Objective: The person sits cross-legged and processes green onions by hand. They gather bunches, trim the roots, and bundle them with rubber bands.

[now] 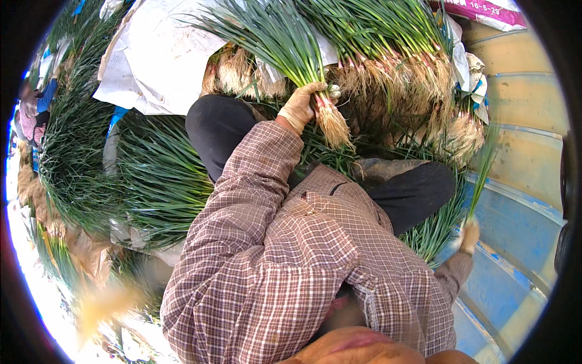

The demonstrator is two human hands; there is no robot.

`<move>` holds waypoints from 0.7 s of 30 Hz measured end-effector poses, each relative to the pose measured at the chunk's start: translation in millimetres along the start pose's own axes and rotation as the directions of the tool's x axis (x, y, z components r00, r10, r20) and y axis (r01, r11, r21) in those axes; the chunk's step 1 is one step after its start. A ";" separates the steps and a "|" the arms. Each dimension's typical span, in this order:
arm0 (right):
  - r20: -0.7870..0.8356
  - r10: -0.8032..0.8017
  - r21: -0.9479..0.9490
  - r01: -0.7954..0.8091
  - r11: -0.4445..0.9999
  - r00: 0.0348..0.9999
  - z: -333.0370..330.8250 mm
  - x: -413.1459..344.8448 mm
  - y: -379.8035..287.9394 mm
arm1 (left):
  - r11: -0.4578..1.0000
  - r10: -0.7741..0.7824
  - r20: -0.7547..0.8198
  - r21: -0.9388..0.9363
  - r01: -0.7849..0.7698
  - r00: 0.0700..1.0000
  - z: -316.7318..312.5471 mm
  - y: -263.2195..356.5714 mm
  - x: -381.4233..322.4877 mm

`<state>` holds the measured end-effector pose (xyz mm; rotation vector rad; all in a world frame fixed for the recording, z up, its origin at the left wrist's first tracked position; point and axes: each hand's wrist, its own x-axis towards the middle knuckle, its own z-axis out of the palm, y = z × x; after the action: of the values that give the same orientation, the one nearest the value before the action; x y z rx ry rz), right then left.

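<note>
My left hand (302,104), in a pale glove, is closed round a bunch of young garlic or onion plants (325,98). Its green leaves point up the picture and its pale roots hang toward my lap. Out at the right side my right hand (470,236), gloved and blurred by motion, grips a thin cluster of green stalks (484,177). Beyond my crossed legs lies a thick row of similar plants (391,54), roots toward me. More plants (159,177) lie in a heap beside my left knee.
White woven sacks (154,59) lie at the upper left. A blue and yellow ribbed metal panel (514,218) runs along the right. Long heaps of greens (77,159) fill the left side, with another person (34,109) at the far left edge. A blurred tan shape (104,305) shows lower left.
</note>
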<state>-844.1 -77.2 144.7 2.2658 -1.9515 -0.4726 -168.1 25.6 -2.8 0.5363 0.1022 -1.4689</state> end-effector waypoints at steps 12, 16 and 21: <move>-0.162 -0.204 0.968 0.196 0.157 0.966 -46.3 28.4 -229.8 | 0.996 -0.092 0.027 -0.011 0.092 0.995 38.0 -33.0 -17.8; 0.116 -0.661 0.968 -0.234 -0.093 0.742 -89.7 60.2 -430.0 | 0.991 -0.123 0.074 0.067 0.118 0.990 40.4 -39.4 -28.7; -0.389 -0.600 0.636 0.675 0.374 0.699 -82.7 50.6 -515.6 | 0.980 -0.011 -0.060 0.197 0.022 0.998 30.1 -29.0 -36.8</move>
<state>-325.9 -51.1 67.4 3.4827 -1.1870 0.5616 -208.0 47.0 29.7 0.7421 0.0064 -1.4883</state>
